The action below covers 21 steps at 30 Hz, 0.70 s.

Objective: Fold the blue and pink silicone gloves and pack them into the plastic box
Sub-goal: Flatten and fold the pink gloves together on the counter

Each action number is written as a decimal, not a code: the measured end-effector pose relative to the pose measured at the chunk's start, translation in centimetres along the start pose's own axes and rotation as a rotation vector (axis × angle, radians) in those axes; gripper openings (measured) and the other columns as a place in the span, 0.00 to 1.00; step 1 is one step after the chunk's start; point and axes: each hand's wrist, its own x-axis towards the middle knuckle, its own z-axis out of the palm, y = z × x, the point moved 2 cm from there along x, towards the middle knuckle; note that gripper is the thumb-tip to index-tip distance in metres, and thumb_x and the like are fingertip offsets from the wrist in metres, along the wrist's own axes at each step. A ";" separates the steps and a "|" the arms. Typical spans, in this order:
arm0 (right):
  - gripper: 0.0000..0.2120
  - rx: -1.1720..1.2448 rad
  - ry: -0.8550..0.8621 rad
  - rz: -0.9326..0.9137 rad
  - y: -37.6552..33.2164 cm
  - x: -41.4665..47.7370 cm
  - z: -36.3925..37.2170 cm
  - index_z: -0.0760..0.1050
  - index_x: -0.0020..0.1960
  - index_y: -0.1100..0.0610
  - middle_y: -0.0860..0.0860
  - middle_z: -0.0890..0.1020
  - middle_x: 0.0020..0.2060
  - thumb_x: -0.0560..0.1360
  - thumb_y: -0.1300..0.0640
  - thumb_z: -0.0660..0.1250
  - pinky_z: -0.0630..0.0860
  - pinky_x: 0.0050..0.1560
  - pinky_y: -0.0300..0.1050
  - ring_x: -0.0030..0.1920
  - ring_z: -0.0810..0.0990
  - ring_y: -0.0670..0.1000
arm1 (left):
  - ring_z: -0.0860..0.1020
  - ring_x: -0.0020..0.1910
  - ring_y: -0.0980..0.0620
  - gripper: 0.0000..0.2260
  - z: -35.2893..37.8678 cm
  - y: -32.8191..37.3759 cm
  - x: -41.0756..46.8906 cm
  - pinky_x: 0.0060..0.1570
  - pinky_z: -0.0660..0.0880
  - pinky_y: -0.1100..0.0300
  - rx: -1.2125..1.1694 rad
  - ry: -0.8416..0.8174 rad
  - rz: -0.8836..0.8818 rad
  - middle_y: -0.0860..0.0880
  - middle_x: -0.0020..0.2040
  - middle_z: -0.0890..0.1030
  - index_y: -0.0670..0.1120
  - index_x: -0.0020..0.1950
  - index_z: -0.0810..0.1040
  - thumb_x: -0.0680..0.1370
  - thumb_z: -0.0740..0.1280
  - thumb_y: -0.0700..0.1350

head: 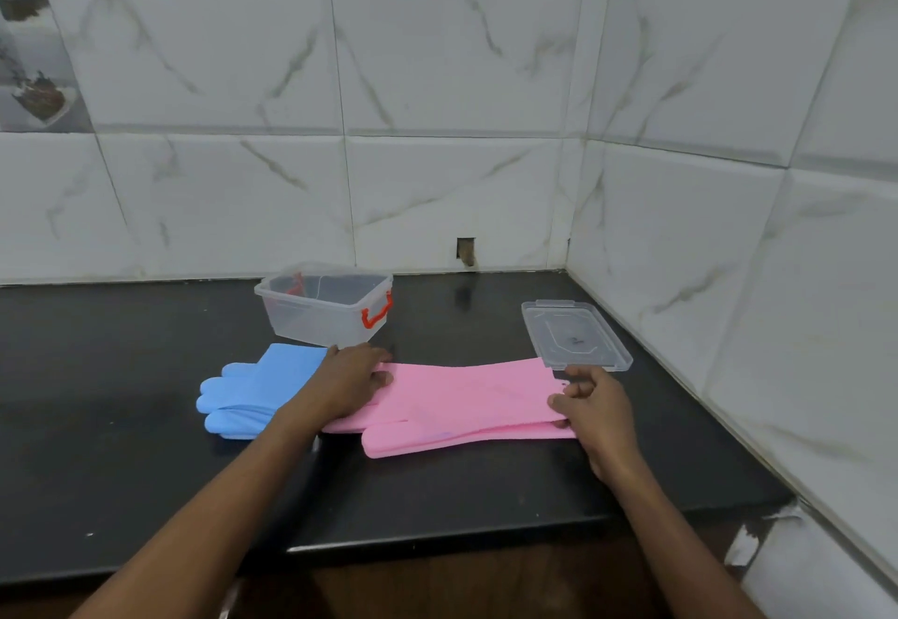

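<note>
On the black stone tabletop (121, 448) the pink silicone gloves (461, 399) lie flat before the open clear plastic box (324, 307), beside the blue silicone gloves (252, 390). The left hand (347, 382) presses flat; the right hand (595, 404) pinches the cuff. Slippery silicone may spring open when folded.

Both bare forearms reach forward from the near edge; the left hand (346, 382) lies palm down, fingers spread flat; the right hand (594, 404) curls, fingertips pinched together.
</note>
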 end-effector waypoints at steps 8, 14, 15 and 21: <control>0.14 -0.222 0.049 -0.094 -1.0 -0.6 0.4 0.77 0.53 0.57 0.52 0.79 0.46 0.67 0.64 0.71 0.70 0.36 0.35 0.44 0.79 0.49 | 0.79 0.55 0.48 0.09 0.3 1.2 1.3 0.58 0.76 0.53 -0.170 0.150 -0.006 0.46 0.57 0.82 0.45 0.57 0.79 0.79 0.64 0.37; 0.10 -0.328 0.058 -0.133 -1.3 -0.6 0.4 0.77 0.50 0.59 0.55 0.79 0.47 0.69 0.63 0.69 0.70 0.41 0.39 0.44 0.77 0.52 | 0.78 0.55 0.49 0.12 1.8 0.9 1.9 0.56 0.74 0.61 -0.090 0.140 0.035 0.46 0.58 0.80 0.45 0.61 0.80 0.81 0.61 0.38; 0.09 -0.341 0.058 -0.137 -1.3 -0.6 0.4 0.77 0.50 0.58 0.55 0.79 0.47 0.70 0.63 0.68 0.71 0.43 0.41 0.44 0.78 0.52 | 0.78 0.55 0.50 0.12 1.9 0.8 2.0 0.55 0.73 0.61 -0.104 0.170 0.021 0.47 0.58 0.80 0.46 0.60 0.81 0.81 0.61 0.38; 0.08 -0.505 0.071 -0.197 -1.8 -1.0 0.8 0.78 0.51 0.58 0.54 0.78 0.50 0.72 0.62 0.67 0.72 0.45 0.41 0.44 0.77 0.52 | 0.75 0.57 0.49 0.13 2.8 0.9 2.3 0.56 0.71 0.58 -0.028 0.070 0.089 0.47 0.58 0.77 0.47 0.63 0.79 0.83 0.58 0.44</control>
